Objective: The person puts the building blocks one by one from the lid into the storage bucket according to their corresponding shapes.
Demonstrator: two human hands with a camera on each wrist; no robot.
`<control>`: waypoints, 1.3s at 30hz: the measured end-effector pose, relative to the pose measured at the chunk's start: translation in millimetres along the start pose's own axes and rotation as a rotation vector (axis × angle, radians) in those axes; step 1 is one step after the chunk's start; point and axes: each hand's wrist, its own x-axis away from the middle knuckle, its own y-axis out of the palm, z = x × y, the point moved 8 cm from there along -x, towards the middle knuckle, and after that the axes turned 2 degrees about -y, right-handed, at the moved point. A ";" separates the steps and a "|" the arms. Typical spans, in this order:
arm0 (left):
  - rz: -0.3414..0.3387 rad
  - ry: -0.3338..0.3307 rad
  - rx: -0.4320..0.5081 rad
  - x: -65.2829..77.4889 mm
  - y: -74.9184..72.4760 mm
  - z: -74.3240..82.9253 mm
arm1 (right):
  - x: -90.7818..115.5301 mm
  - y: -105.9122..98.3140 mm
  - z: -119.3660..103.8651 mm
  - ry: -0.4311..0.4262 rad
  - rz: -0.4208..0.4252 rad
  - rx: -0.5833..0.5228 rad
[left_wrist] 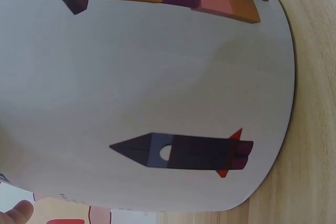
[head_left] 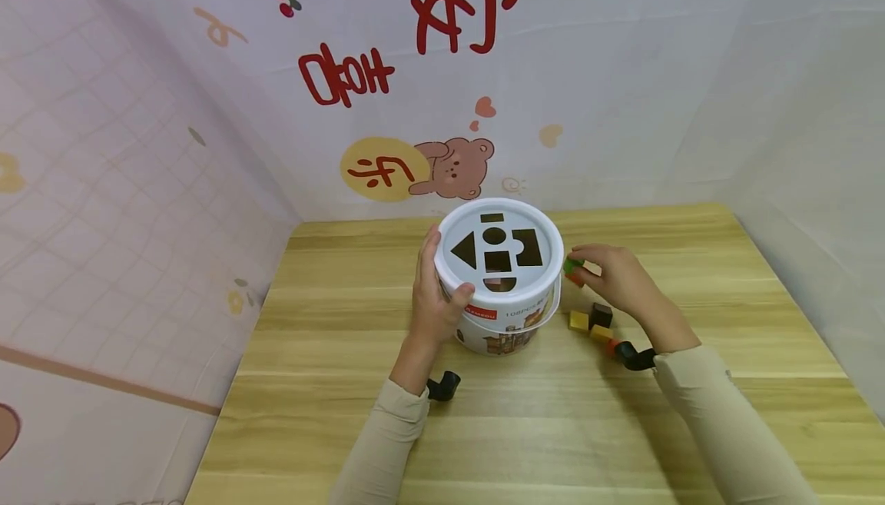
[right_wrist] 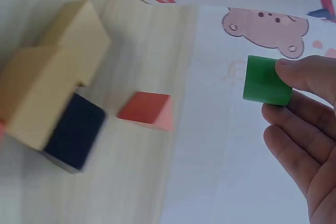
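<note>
A white toy bucket with printed block pictures stands on the table, closed by a white lid with shaped holes. My left hand grips its left side at the rim, the thumb on the front of the lid. To the bucket's right, my right hand pinches a small green block with a curved side between thumb and fingers. A red triangular block lies on the table near that hand. In the left wrist view the bucket wall fills most of the picture, with a fingertip at the lower left corner.
Right of the bucket, yellow blocks and a black block lie close together, with an orange-red piece partly hidden by the black wrist mount. The bucket's white handle hangs down in front. A printed cloth wall stands behind the table.
</note>
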 end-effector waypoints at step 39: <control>-0.006 -0.020 0.014 0.8 0.2 -1.2 | -46.4 -77.6 -60.5 -0.178 0.153 0.056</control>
